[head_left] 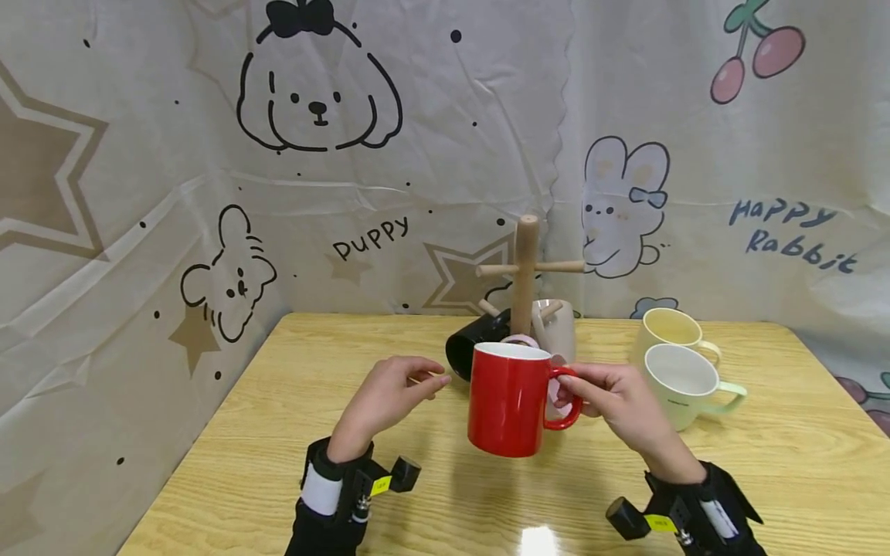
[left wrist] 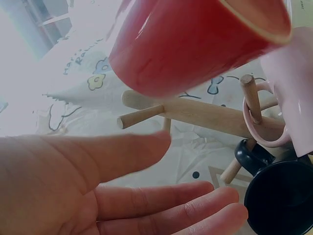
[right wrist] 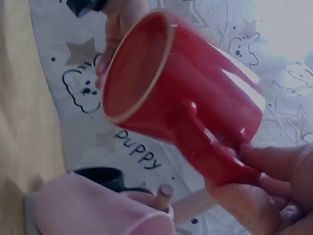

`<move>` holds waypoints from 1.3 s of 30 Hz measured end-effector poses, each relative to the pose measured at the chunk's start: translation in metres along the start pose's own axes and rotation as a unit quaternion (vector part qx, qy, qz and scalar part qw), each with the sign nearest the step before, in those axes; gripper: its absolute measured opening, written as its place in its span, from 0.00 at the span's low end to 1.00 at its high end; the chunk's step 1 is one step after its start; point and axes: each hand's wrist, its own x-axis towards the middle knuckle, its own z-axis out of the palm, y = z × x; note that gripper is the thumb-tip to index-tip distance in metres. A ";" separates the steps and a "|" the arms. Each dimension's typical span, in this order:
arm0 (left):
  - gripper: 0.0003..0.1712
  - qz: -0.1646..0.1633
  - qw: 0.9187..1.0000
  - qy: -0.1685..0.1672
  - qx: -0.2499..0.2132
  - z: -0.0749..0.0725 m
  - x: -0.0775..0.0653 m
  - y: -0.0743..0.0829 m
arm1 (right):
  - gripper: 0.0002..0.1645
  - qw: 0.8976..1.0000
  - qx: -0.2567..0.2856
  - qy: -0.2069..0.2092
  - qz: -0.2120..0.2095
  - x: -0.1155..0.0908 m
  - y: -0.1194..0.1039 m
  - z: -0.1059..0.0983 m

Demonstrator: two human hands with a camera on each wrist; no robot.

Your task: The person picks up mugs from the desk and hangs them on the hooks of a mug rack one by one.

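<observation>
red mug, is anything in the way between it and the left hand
Nothing visible: only open air separates the left hand from the red mug. The black mug sits behind that gap, not in it.

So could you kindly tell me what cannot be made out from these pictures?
Head: the base of the rack, behind the red mug.
Head: part of the yellow mug, behind the pale green mug.
Head: the pale green mug's print, too small to read.
Left wrist: part of the red mug, cut off by the top edge.
</observation>
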 end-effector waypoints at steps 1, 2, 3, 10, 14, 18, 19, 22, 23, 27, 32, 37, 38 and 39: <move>0.14 0.001 1.000 0.000 -0.001 0.001 0.000 0.000 | 0.19 1.000 0.003 -0.010 0.016 0.000 0.000 0.001; 0.14 0.000 1.000 0.000 -0.005 0.001 0.000 0.000 | 0.20 0.999 0.007 -0.019 0.031 0.000 0.000 0.001; 0.14 -0.005 1.000 0.002 -0.013 0.002 0.000 0.000 | 0.21 0.999 0.008 -0.027 0.042 0.000 0.000 0.002; 0.35 -0.022 0.982 -0.037 -0.184 0.008 0.002 0.006 | 0.21 0.997 0.022 -0.041 0.064 0.000 -0.001 0.003; 0.54 0.008 0.941 -0.140 -0.309 0.016 0.000 0.012 | 0.20 0.999 0.012 -0.015 0.044 -0.004 -0.006 0.006; 0.64 0.022 0.905 -0.186 -0.381 0.028 0.001 0.014 | 0.19 1.000 -0.003 0.010 0.030 -0.008 -0.010 0.012; 0.65 0.025 0.901 -0.190 -0.390 0.030 0.001 0.015 | 0.18 0.999 -0.006 0.015 0.030 -0.008 -0.011 0.013; 0.60 0.017 0.900 -0.181 -0.396 0.037 0.003 0.017 | 0.18 0.999 -0.009 0.023 0.037 -0.009 -0.012 0.016; 0.59 0.013 0.901 -0.176 -0.397 0.038 0.004 0.019 | 0.18 0.999 -0.009 0.023 0.040 -0.009 -0.013 0.017; 0.57 -0.022 0.912 -0.142 -0.384 0.044 0.005 0.024 | 0.18 0.998 -0.008 0.024 0.049 -0.010 -0.013 0.018; 0.52 -0.021 0.918 -0.130 -0.375 0.049 0.007 0.027 | 0.19 0.998 -0.007 0.023 0.061 -0.007 -0.012 0.017; 0.36 0.007 0.918 -0.135 -0.373 0.051 0.008 0.027 | 0.21 0.996 0.004 0.017 0.088 -0.003 -0.009 0.015; 0.35 0.009 0.919 -0.133 -0.372 0.052 0.007 0.027 | 0.21 0.996 0.006 0.016 0.093 -0.003 -0.008 0.015; 0.35 0.010 0.920 -0.130 -0.370 0.052 0.007 0.027 | 0.21 0.995 0.009 0.015 0.096 -0.002 -0.008 0.014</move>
